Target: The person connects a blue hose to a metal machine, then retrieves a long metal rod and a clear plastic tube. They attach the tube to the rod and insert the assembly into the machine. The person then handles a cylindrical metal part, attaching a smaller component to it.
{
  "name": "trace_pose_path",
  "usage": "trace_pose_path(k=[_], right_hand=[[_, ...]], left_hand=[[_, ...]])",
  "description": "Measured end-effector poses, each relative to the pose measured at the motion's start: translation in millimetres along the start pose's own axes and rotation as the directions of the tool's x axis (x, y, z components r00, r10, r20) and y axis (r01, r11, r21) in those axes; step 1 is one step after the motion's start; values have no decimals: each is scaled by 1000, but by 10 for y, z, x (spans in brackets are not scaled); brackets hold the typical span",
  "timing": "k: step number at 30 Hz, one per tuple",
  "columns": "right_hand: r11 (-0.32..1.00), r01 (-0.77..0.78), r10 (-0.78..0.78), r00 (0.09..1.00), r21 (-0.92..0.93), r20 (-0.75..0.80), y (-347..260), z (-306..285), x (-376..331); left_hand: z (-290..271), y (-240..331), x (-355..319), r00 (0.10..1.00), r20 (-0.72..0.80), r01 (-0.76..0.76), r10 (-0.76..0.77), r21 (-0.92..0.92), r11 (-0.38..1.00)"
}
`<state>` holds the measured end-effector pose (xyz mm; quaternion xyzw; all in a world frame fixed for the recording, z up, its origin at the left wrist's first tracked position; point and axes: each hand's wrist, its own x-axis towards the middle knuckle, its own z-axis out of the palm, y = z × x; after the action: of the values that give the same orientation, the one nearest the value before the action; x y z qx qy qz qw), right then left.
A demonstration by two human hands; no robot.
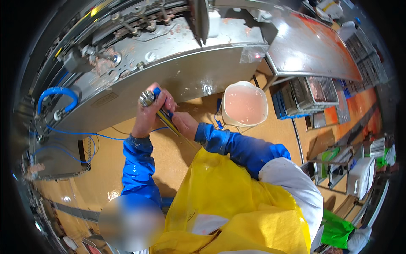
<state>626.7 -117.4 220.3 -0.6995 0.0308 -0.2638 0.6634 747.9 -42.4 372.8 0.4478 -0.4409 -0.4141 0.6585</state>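
Note:
My left hand (149,113) is closed around a long, narrow tool with a shiny rounded metal end (146,98). A blue piece (157,91) shows beside that end, and a yellow and metallic strip (168,121) runs down toward my apron. Lower on the same tool, my right hand (185,123) is closed, its fingers near another blue part. The tool's exact kind is hidden by my grip. Both hands are in front of a steel machine's side panel (169,75), above the tan floor.
A white tub (224,108) of pinkish liquid stands on the floor at right. Beyond it are a wet steel table (313,46) and stacked crates (296,95). Blue tubing (112,136) runs along the floor at left. A thick blue hose (59,91) curves beside the machine.

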Motion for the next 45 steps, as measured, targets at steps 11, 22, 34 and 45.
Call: trace_pose_path(k=[11,22,34,45], right_hand=[[681,-141,709,374,719,-598,391,-2476,1276],[732,184,666,9,656,-746,1093,-4488,2117],[762,-210,635,423,612,-646,1259,-6470,1885],[206,-972,952,225,-110,-206,288,-2171,-1138]], left_hand=[[-526,-153,345,928,-357,246,-109,366,898],[-530,-1062,-270,703,-497,707,-508,408,578],[-812,-1331,-298,750,-398,640,-529,232,732],[252,-2151,469,798,549,128,-250,250,960]])
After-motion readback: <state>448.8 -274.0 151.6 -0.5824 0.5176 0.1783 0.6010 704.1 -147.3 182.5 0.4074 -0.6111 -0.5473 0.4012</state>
